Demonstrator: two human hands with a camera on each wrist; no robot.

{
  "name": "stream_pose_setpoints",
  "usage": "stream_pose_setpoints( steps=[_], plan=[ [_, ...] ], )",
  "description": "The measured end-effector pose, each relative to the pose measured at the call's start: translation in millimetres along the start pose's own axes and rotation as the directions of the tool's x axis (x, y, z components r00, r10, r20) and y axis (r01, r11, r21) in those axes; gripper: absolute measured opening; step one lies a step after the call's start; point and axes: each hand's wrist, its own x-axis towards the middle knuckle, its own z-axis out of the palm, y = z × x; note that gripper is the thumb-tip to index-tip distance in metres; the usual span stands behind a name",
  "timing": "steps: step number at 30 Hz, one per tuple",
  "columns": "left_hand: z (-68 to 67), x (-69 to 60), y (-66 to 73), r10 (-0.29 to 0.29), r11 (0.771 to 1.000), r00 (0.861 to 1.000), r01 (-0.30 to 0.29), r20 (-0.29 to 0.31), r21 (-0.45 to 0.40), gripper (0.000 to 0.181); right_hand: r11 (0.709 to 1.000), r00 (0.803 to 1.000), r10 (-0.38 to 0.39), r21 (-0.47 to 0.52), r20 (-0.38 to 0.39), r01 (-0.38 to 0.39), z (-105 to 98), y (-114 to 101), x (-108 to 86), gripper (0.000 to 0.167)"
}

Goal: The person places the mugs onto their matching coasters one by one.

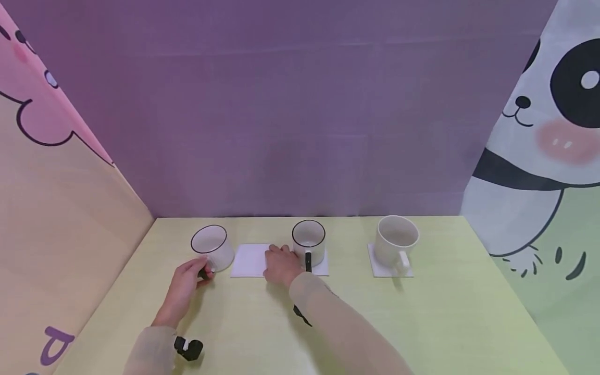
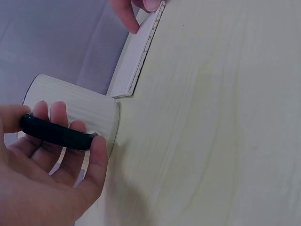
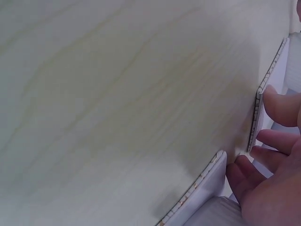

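Observation:
A white mug with a dark rim [image 1: 220, 258] is at the left, and my left hand [image 1: 185, 284] grips its dark handle [image 2: 56, 133], fingers curled round it. Whether its base touches the table cannot be told. Just right of it lies a white square coaster [image 1: 247, 260]. My right hand [image 1: 283, 266] holds this coaster near its right front corner, with the thumb [image 3: 280, 106] at the front edge; the hand hides part of it. A second dark-rimmed white mug [image 1: 315, 254] stands upright on another coaster [image 1: 322, 268], close beside my right hand.
At the right, an all-white mug [image 1: 392, 252] stands on its own white coaster [image 1: 378, 272], handle toward me. The pale wood-grain table [image 1: 450, 312] ends at a purple backdrop [image 1: 304, 130], with printed cartoon panels on both sides.

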Motion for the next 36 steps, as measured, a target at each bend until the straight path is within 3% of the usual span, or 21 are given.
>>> stream_pose_setpoints(
  steps=[9,19,26,30,36],
  plan=[
    [0.4,-5.6,-1.6,0.040,0.997,0.999,-0.040,-0.010,-0.059,0.032,1.000,1.000,0.024,0.004,-0.002,-0.024,4.4,-3.1,-0.7,0.051],
    [5.2,-6.4,-1.5,0.074,0.995,0.997,-0.073,0.016,-0.061,0.032,0.999,1.000,0.022,-0.028,-0.019,-0.023,4.5,-3.1,-2.7,0.052],
    [9.1,-8.2,-1.5,0.105,0.991,0.995,-0.105,-0.005,-0.081,0.032,1.000,1.000,0.016,-0.015,-0.026,-0.016,5.6,-2.0,-3.0,0.052],
    [9.7,-10.9,1.2,0.113,0.989,0.994,-0.113,-0.012,-0.092,0.032,1.000,1.000,0.016,-0.014,-0.020,-0.016,5.1,-2.2,-4.9,0.053],
    [11.6,-12.3,10.0,0.170,0.980,0.985,-0.171,-0.015,-0.101,0.036,1.000,0.999,0.006,-0.015,-0.036,-0.007,2.9,-1.3,-7.5,0.053]
  ],
)
